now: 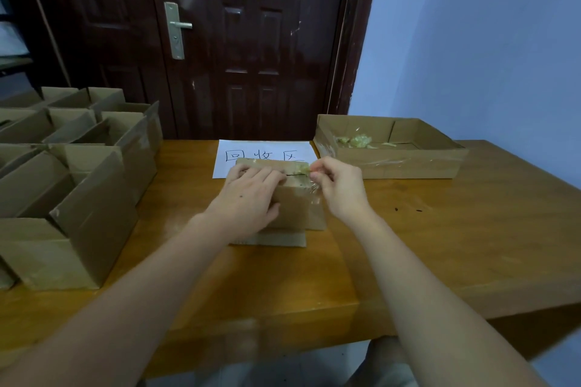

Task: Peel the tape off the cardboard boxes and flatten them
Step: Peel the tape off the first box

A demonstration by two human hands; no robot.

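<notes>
Brown corrugated cardboard, sealed with clear glossy tape, makes up the small box (292, 198) in work at the middle of the wooden counter (440, 229). It sits just in front of a white paper sheet with handwritten characters (267, 151).

Progress: early to middle, as a judgement. At the left of the counter stands a group of open brown cardboard boxes (78, 182), not yet flattened. No finished flat pile can be identified. At the right, a shallow cardboard tray (393, 163) holds crumpled yellowish tape scraps (358, 141), so some tape is already removed.

Left hand (251, 195): laid on the box top with straight fingers, pressing it down; grip apart.

Right hand (339, 185): grip clamped on the strip of clear tape (309, 171) at the box's right top edge, pinched between fingertips.

Box condition: upright, top flaps closed, a dark seam visible along the top. One flap protrudes at the near bottom edge. Tape looks partly lifted, wrinkled.
</notes>
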